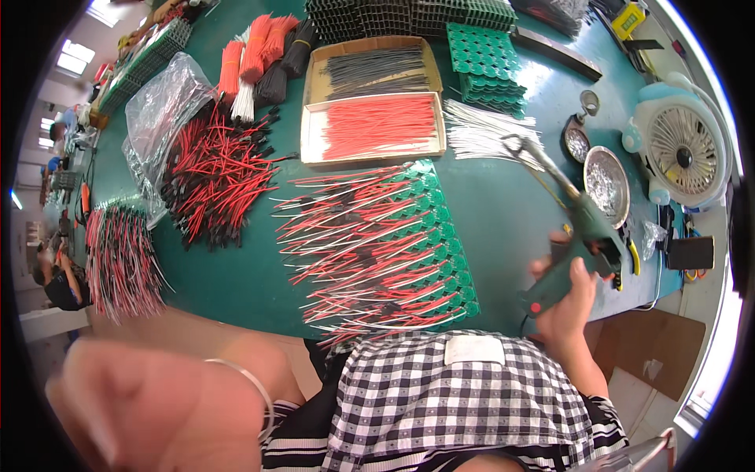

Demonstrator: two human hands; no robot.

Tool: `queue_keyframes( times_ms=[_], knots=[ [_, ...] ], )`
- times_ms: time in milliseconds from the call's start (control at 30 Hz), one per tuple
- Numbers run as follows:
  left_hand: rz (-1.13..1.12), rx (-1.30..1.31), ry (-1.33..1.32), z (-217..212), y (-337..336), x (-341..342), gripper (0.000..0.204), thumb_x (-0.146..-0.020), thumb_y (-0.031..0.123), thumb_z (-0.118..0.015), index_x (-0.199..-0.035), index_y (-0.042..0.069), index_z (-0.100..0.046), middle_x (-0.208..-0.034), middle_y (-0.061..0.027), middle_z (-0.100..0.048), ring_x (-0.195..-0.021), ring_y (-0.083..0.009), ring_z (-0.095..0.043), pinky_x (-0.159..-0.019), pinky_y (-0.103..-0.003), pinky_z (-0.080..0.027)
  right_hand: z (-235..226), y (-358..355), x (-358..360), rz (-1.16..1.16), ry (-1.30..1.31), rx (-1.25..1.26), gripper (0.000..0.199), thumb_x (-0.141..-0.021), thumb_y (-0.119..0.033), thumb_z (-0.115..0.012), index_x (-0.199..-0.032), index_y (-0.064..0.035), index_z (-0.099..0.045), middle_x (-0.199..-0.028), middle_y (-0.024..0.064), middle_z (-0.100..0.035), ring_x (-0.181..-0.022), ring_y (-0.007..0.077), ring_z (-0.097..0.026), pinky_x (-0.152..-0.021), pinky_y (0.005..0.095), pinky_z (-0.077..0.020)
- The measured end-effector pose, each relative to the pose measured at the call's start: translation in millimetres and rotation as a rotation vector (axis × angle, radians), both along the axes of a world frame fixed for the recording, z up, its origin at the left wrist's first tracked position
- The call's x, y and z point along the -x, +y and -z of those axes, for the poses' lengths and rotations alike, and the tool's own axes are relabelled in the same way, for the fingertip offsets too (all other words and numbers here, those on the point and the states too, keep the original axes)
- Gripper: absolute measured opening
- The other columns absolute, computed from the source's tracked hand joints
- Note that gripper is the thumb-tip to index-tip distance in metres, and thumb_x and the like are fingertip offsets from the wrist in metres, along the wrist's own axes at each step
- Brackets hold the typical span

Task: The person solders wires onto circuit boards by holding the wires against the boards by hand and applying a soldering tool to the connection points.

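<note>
My right hand (576, 303) is wrapped round the grip of a dark green soldering gun (591, 226). The gun's metal tip points up and left, over the ends of a bunch of loose white wires (489, 130). In front of me lies a green panel of round circuit boards (454, 256), with red, white and black wires (362, 252) fanning out to its left. My left hand (149, 401) is raised close to the camera at the lower left, away from the table. It is smeared by motion, and its fingers cannot be made out.
Open boxes hold red wires (377, 127) and black wires (377, 71). Left of them are a heap of red-black wires (224, 169) and a plastic bag (161, 110). A metal dish (605, 185) and a fan (680, 149) stand at right; stacked green boards (487, 67) lie behind.
</note>
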State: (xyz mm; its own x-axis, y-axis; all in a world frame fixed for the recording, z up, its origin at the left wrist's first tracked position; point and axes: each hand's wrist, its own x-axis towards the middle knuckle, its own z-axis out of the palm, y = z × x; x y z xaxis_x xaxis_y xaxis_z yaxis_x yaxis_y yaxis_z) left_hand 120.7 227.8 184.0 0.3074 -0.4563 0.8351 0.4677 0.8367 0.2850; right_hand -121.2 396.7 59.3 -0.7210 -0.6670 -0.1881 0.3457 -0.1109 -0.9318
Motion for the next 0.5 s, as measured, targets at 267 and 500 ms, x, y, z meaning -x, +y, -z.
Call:
queue_keyframes(
  times_ms=[267,500],
  knots=[
    [-0.269,-0.262,-1.568,141,-27,31,0.045,-0.082,0.031,-0.069,-0.117,0.006,-0.058,-0.116,-0.0107,-0.061,-0.110,-0.0301,-0.055,-0.095,-0.041,-0.036,17,11,-32,-0.047,-0.208,0.099,0.048,-0.093,-0.024,-0.054,-0.132,-0.0036,-0.036,-0.123,0.0172,-0.054,-0.090,0.0266,-0.066,-0.103,0.0518,-0.0404],
    [-0.341,-0.175,-1.659,180,-48,36,0.047,-0.082,0.036,-0.068,-0.119,0.009,-0.059,-0.116,-0.0076,-0.058,-0.111,-0.0272,-0.050,-0.096,-0.042,-0.034,27,19,-36,-0.003,-0.198,0.145,0.049,-0.092,-0.023,-0.054,-0.133,-0.0048,-0.036,-0.123,0.0169,-0.052,-0.089,0.0261,-0.066,-0.103,0.0529,-0.0401]
  ],
)
